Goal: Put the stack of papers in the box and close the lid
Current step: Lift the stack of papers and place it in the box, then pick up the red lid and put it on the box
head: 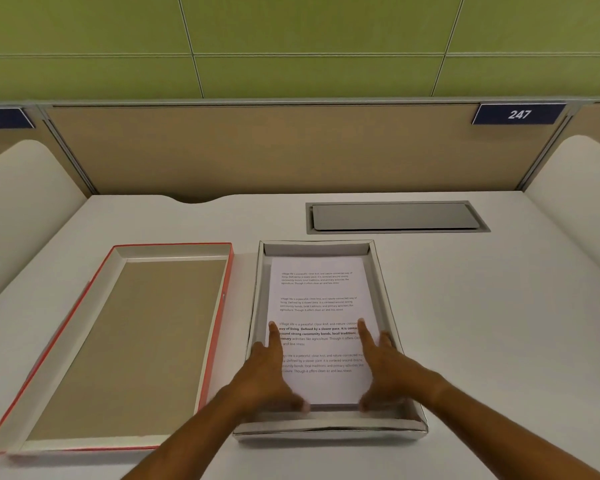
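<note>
A white stack of printed papers (317, 306) lies inside the open grey box (329, 429) at the middle of the desk. My left hand (267, 372) rests on the stack's left edge, forefinger stretched along the page and thumb at the near edge. On the right edge sits my right hand (383, 365) in the same way. Both hands grip the near end of the stack from its sides. The lid (125, 341), red-edged with a brown inside, lies upside down to the left of the box.
A grey cable hatch (395, 217) is set into the desk behind the box. A beige partition (274, 150) with a "247" sign (519, 114) walls the back, and curved white dividers stand at both sides.
</note>
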